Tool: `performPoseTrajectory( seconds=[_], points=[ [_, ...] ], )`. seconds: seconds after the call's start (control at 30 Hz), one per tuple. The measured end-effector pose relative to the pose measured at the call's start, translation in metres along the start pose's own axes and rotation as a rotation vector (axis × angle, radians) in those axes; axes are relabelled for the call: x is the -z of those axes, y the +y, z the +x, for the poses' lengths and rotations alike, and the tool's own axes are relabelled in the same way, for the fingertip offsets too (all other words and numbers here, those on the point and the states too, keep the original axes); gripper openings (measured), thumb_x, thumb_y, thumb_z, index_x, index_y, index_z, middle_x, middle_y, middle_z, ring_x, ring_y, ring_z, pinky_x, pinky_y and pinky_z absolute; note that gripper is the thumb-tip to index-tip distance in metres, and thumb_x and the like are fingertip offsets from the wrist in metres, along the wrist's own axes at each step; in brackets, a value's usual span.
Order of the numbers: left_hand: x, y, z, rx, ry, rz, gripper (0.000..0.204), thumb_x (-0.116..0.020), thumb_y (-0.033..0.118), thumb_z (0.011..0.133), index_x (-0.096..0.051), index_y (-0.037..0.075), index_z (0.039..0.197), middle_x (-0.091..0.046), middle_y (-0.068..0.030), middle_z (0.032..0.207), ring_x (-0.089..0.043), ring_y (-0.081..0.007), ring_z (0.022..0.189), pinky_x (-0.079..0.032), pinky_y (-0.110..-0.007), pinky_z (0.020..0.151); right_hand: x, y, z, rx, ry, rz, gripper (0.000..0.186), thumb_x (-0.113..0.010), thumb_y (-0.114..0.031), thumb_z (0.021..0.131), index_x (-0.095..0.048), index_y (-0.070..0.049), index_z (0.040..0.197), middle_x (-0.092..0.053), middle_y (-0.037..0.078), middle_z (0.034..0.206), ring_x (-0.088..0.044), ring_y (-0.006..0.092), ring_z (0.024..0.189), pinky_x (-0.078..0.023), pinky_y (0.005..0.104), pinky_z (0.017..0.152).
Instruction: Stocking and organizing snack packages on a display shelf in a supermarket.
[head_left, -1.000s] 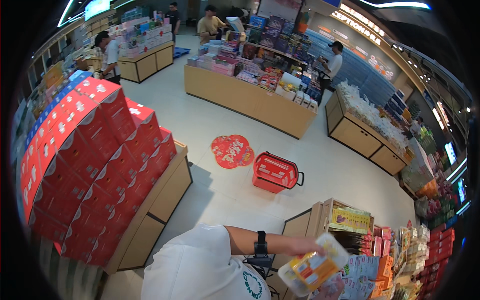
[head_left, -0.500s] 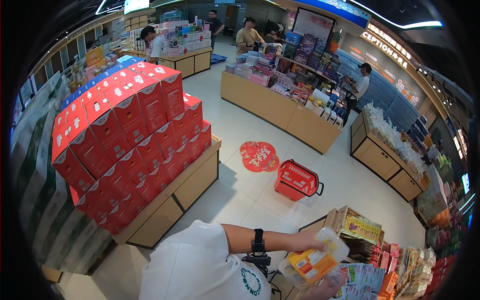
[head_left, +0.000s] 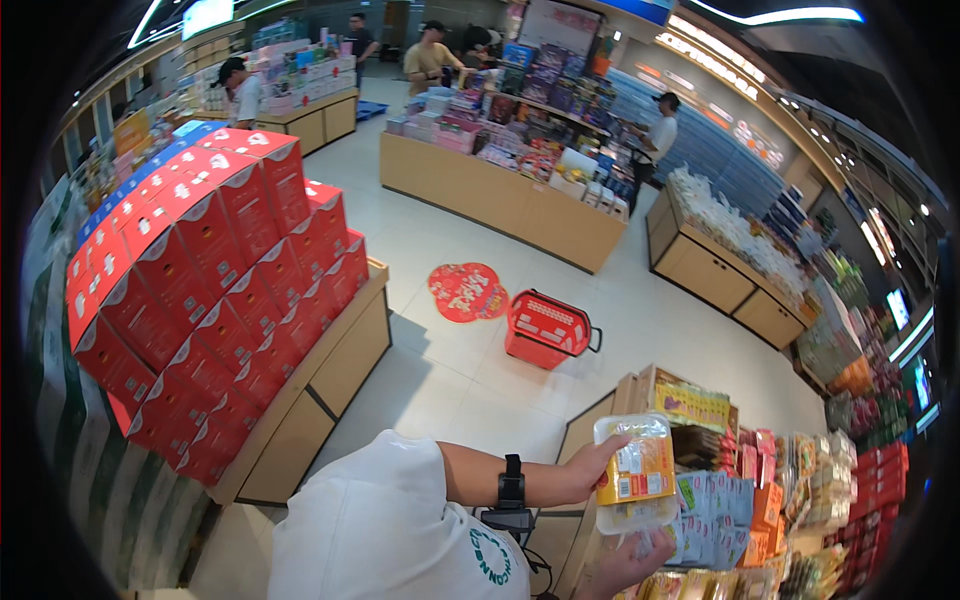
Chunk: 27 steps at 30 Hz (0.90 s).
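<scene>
My left hand [head_left: 585, 470], with a black strap and device on its wrist, grips the upper left side of a clear plastic package [head_left: 634, 472] with an orange and yellow label. My right hand [head_left: 625, 565] is closed at the bottom end of that package. The package is held up over a display of pale blue packets [head_left: 725, 520], yellow packets [head_left: 690, 403] and orange packs in the lower right. My white short sleeve fills the lower middle.
Stacked red cartons [head_left: 240, 210] stand on a wooden plinth at left. A red basket [head_left: 545, 325] sits on the floor by a red floor sticker [head_left: 460, 290]. Several people stand around display counters [head_left: 500, 200] at the back. Bins of white bagged goods [head_left: 720, 230] line the right.
The package has been raised and turned from a slanted position to nearly upright, with both my hands moving along with it. The view has swung slightly between frames.
</scene>
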<state>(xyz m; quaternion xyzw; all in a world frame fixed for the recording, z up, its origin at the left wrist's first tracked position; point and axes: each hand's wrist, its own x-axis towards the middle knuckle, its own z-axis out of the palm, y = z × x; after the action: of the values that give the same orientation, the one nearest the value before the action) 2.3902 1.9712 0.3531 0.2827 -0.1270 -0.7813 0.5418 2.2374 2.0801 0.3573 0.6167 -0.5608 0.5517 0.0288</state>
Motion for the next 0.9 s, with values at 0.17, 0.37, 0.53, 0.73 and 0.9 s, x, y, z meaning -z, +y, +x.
performPoseTrajectory(
  seconds=[0.17,0.37,0.53,0.73,0.9],
  points=[
    [-0.014,-0.014,-0.004,0.106,-0.051,-0.225,0.045,-0.055,0.039,0.091,-0.058,-0.002,0.108,-0.067,-0.0114,0.097,-0.066,-0.0177,0.081,-0.053,-0.029,0.071,0.016,-0.019,-0.013,0.15,-0.05,-0.073,0.021,-0.067,-0.01,0.071,-0.054,-0.004,0.086,-0.053,0.013,0.089,-0.054,0.0328,0.086,-0.044,0.0447,0.077],
    [0.0,-0.046,0.01,0.163,-0.087,-0.182,0.042,-0.057,0.037,0.09,-0.058,-0.001,0.105,-0.066,-0.0091,0.093,-0.064,-0.0176,0.078,-0.053,-0.029,0.071,0.02,-0.025,-0.04,0.323,-0.344,-0.134,0.025,-0.074,-0.008,0.065,-0.061,-0.012,0.086,-0.057,0.008,0.088,-0.055,0.0289,0.082,-0.044,0.0401,0.073],
    [-0.022,-0.044,-0.014,0.192,-0.043,-0.011,0.036,-0.053,0.035,0.092,-0.057,0.002,0.108,-0.066,-0.0071,0.091,-0.064,-0.0175,0.073,-0.053,-0.028,0.063,0.047,-0.015,-0.028,0.339,-0.17,-0.228,0.029,-0.074,-0.003,0.06,-0.06,-0.009,0.085,-0.055,0.01,0.089,-0.055,0.0287,0.084,-0.046,0.0388,0.072],
    [-0.011,-0.036,-0.021,0.144,-0.292,0.32,0.035,-0.055,0.032,0.091,-0.057,0.001,0.106,-0.066,-0.0065,0.083,-0.062,-0.0145,0.059,-0.048,-0.025,0.045,0.08,-0.007,-0.007,0.139,0.048,-0.219,0.022,-0.06,0.003,0.068,-0.055,-0.003,0.089,-0.054,0.013,0.096,-0.053,0.0316,0.088,-0.043,0.0415,0.079],
    [-0.023,-0.028,-0.037,0.125,-0.439,0.717,0.039,-0.058,0.041,0.089,-0.062,0.003,0.1,-0.064,-0.0047,0.075,-0.059,-0.0121,0.056,-0.045,-0.023,0.043,0.08,0.004,0.004,-0.219,0.135,-0.086,0.023,-0.054,0.009,0.07,-0.048,0.002,0.091,-0.052,0.016,0.099,-0.051,0.0325,0.093,-0.042,0.0428,0.086]
  ],
)
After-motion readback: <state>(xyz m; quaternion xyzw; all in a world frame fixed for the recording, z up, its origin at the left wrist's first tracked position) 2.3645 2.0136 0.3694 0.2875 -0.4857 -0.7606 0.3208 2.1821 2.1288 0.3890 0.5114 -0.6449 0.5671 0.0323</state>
